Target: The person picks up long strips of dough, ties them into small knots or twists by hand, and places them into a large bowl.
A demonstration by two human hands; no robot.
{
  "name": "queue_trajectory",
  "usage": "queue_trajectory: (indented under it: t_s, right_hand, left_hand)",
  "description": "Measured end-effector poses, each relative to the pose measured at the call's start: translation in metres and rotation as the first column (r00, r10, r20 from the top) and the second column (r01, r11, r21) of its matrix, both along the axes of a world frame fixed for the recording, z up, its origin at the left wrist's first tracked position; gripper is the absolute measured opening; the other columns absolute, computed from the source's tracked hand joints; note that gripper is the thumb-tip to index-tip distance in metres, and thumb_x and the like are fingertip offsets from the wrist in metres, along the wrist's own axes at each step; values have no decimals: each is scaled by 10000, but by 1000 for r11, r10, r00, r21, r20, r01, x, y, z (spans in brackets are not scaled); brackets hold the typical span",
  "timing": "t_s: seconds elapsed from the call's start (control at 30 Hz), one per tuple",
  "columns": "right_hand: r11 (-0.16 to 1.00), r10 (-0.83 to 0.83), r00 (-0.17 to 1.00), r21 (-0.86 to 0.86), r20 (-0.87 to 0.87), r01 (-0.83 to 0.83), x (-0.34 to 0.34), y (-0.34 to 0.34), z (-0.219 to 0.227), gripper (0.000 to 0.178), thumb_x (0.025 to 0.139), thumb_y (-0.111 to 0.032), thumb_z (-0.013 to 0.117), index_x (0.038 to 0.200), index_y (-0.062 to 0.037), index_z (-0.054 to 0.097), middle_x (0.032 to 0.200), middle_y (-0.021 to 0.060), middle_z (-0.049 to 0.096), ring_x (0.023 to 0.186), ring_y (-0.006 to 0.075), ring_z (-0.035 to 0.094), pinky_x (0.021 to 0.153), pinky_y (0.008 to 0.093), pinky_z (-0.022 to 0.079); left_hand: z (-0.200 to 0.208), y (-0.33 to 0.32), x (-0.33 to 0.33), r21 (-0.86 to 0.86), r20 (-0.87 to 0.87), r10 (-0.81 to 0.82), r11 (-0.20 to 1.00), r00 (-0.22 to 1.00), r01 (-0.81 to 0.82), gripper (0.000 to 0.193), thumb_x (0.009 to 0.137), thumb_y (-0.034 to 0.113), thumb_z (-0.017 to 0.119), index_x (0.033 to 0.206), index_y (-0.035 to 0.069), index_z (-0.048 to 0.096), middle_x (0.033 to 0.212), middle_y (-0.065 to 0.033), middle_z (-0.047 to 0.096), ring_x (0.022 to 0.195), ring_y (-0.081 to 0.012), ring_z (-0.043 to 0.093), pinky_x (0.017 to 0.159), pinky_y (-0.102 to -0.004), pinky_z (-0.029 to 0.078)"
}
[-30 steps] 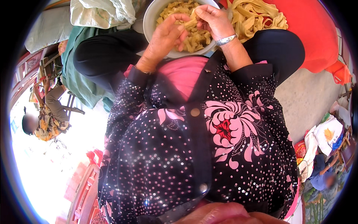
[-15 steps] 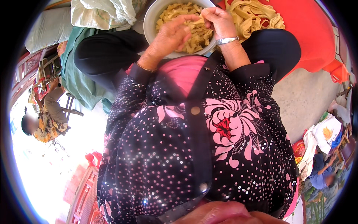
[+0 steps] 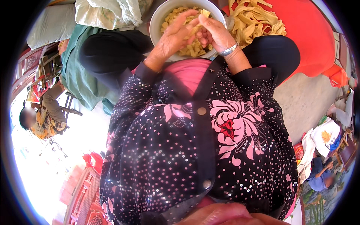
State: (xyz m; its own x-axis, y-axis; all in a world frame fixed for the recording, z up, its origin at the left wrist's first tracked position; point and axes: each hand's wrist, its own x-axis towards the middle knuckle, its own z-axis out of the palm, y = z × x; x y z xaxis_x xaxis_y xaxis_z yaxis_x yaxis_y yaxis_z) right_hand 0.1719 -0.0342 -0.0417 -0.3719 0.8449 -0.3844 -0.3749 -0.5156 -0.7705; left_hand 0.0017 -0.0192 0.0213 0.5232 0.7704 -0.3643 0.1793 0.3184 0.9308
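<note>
My hands are raised over a white round bowl (image 3: 155, 28) that holds many short, folded pale-yellow pieces (image 3: 193, 50). The right hand (image 3: 217, 34), with a silver bangle at its wrist, is closed with a folded pale-yellow strip (image 3: 205, 13) sticking up at its fingertips. Just to its left, the left hand (image 3: 173, 38) has its fingers stretched and apart, their tips close to the right hand's. Part of the strip is hidden by the fingers. Right of the bowl lies a loose heap of long, flat pale-yellow strips (image 3: 257, 22).
A red cloth (image 3: 311, 41) lies under the heap. White sacks (image 3: 105, 14) and a green cloth (image 3: 80, 65) are on the left, by my bent knee. One person (image 3: 48, 116) sits at far left, another (image 3: 320, 176) at lower right.
The left fingers have opened out and moved slightly right. My right hand has turned and lowered a little, and the folded strip now shows above its fingertips.
</note>
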Motion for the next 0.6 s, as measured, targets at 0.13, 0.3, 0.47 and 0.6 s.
queue_trajectory:
  t_s: [0.13,0.3,0.47,0.6]
  right_hand:
    - [995,-55,997,-90,-47,51,-3,-1,-1,268,856,-318,647,919,-60,614,677,-5,550,485,79,503,417,203,377]
    - [988,-100,975,-134,-199,74,-2,-6,-6,184,837,-205,650,910,-41,613,674,2,548,501,83,477,436,229,362]
    - [973,-205,955,-151,-216,175,0,-12,-4,138,825,-146,644,891,-28,619,659,3,527,499,75,433,458,245,357]
    - [966,-241,943,-146,-228,212,2,-15,-2,117,815,-114,639,878,-19,618,641,-2,505,487,72,412,463,251,362]
  left_hand:
    - [-8,-2,2,111,-16,17,994,1000,-15,406,901,149,400,1304,105,422,712,3,476,566,-37,382,486,-184,309]
    - [-17,0,-5,39,28,-60,998,998,59,347,931,137,462,1272,82,438,656,48,429,552,-30,364,474,-182,290]
    - [-24,-5,-12,90,84,-13,996,996,6,300,933,118,486,1224,64,442,614,52,399,544,-29,348,474,-173,267]
    - [-21,-10,-17,103,96,-1,995,995,-9,263,932,109,483,1187,59,446,612,54,410,540,-32,344,475,-173,260]
